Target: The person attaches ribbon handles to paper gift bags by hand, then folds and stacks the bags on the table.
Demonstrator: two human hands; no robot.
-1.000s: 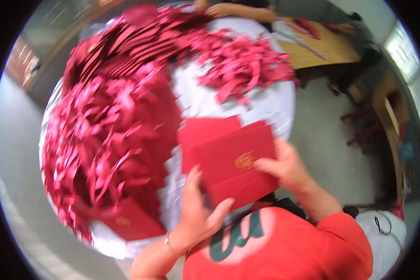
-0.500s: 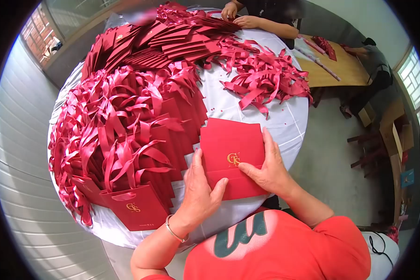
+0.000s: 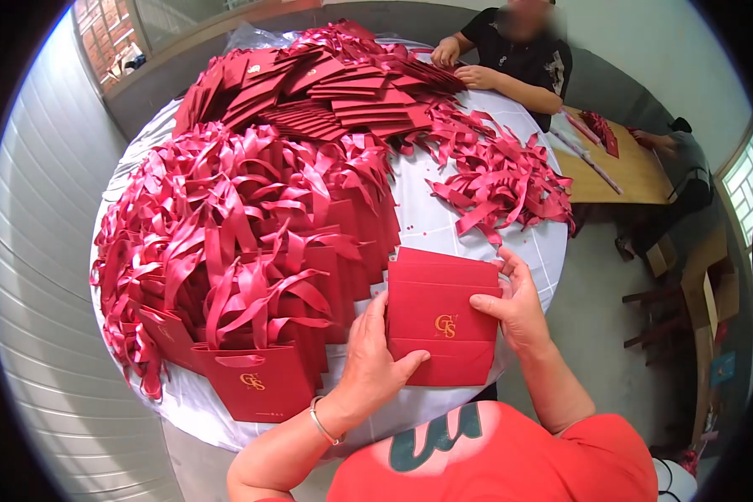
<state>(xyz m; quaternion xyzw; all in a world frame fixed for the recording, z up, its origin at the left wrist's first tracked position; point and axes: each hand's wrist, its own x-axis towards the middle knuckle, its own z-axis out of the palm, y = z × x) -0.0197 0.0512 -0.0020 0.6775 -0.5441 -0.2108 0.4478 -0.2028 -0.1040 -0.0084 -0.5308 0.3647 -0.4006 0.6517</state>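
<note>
Hands grasp red folded bags, the front one marked "GTS" in gold.

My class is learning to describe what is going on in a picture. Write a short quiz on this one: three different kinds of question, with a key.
1. Multiple choice. What do the person's left hand and right hand hold between them?
A) a bare ribbon
B) a flat red stack
C) a wooden box

2. True or false. The ribbon pile lies on the white cloth, to the right of the standing bags.

3. Fill in the blank. The logo on top of the red stack is coloured ____.

Key: 1 B; 2 true; 3 gold
</note>
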